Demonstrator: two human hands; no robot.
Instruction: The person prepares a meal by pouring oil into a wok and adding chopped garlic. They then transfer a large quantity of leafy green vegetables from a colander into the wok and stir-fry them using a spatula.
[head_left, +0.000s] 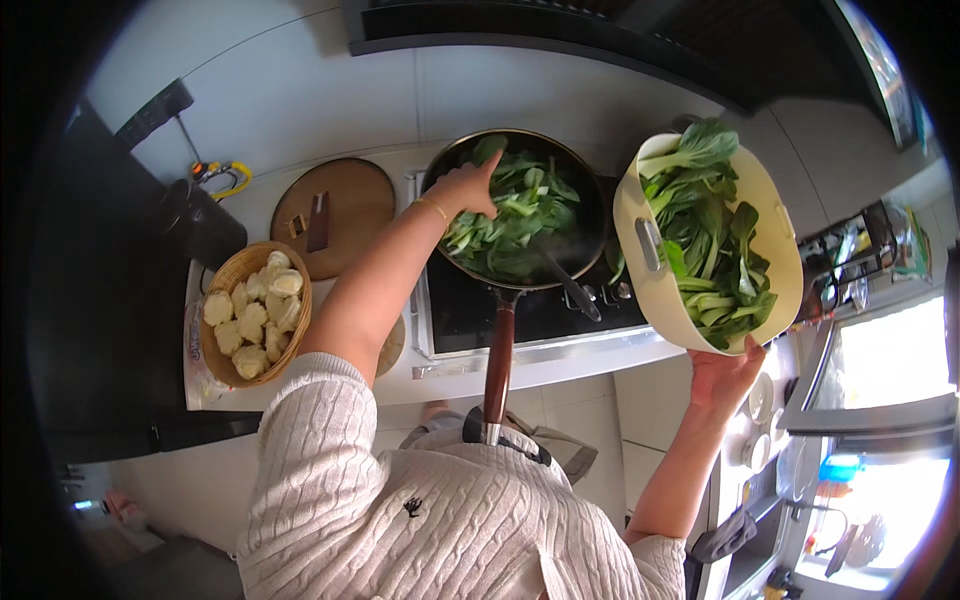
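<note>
My left hand (474, 187) is over the frying pan (592, 262), fingers apart among chopped leafy greens (536, 199). No held piece shows in it, though its palm side is hidden. A spatula (574, 289) rests in the pan, its handle over the front rim. The pan's brown handle (499, 367) points toward my body. My right hand (720, 375) grips the lower edge of a cream plastic basin (780, 277), tilted beside the hob. Whole bok choy (709, 232) fills much of the basin, and one leafy head overlaps its top rim.
The pan stands on a black glass hob (465, 322). To its left are a round brown lid (360, 225), a wicker basket (300, 330) of pale lumpy buns, and a dark canister (202, 221). A range hood (540, 45) overhangs the back. A window (892, 352) is at right.
</note>
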